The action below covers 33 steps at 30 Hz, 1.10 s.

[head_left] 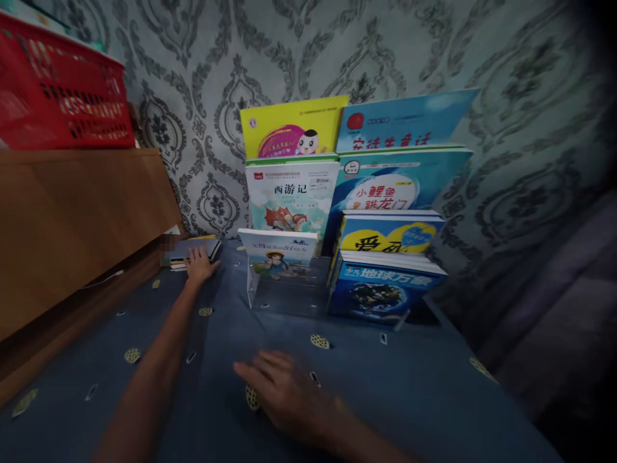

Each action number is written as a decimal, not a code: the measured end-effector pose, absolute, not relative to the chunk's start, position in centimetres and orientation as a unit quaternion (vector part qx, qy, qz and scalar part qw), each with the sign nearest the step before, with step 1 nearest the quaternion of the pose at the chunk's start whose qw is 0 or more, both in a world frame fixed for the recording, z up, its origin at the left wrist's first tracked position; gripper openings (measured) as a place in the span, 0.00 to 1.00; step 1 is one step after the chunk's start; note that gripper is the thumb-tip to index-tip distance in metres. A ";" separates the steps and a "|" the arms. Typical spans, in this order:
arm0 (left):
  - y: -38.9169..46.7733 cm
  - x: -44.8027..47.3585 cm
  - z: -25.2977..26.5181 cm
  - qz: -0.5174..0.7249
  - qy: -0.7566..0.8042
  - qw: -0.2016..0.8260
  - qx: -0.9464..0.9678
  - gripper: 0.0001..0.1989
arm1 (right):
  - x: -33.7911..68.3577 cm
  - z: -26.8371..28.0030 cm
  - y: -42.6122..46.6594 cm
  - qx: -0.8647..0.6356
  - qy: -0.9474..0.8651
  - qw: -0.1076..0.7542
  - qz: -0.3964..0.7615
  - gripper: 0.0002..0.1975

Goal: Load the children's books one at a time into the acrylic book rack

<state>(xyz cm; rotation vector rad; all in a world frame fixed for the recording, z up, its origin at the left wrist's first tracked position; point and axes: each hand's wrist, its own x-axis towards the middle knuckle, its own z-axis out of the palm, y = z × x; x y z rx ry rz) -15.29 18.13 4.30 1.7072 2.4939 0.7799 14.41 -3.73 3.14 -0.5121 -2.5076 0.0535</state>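
My left hand (200,263) reaches far forward and lies with outstretched fingers on a small stack of books (180,249), close to the wooden board. Above the cloth, nearer to me, is my right hand (279,389), slightly blurred. Its fingers are loosely bent and partly apart, with nothing seen in them. Beyond it a clear stepped book stand (289,292) bears books in two columns. On the left are a pale book (282,254), a white book (294,196) and a yellow book (294,128). On the right, several blue books (380,292) stand in tiers.
A patterned dark blue cloth (216,360) covers the surface. On the left rises a wooden board (81,218) with a red plastic basket (67,90) on top. Patterned wallpaper (202,128) covers the wall behind. A pale fabric (554,308) hangs at the right.
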 end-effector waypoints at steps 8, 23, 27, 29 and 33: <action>19.2 -16.6 4.2 0.109 0.788 -0.047 0.604 0.42 | 18.0 0.4 -4.6 -0.293 -0.908 0.273 0.127 0.24; 16.0 -19.4 6.2 -0.049 0.720 -0.101 0.684 0.20 | 17.4 -0.2 -4.0 -0.263 -0.921 0.241 0.155 0.15; 15.3 -19.8 6.8 -0.066 0.710 -0.102 0.693 0.22 | 17.3 -0.8 -3.6 -0.249 -0.925 0.243 0.150 0.14; 14.5 -19.8 7.0 -0.069 0.708 -0.104 0.695 0.22 | 17.3 -0.9 -3.6 -0.243 -0.926 0.249 0.145 0.13; 11.9 -19.2 6.8 -0.070 0.699 -0.104 0.704 0.21 | 17.3 -0.8 -3.7 -0.237 -0.926 0.258 0.141 0.14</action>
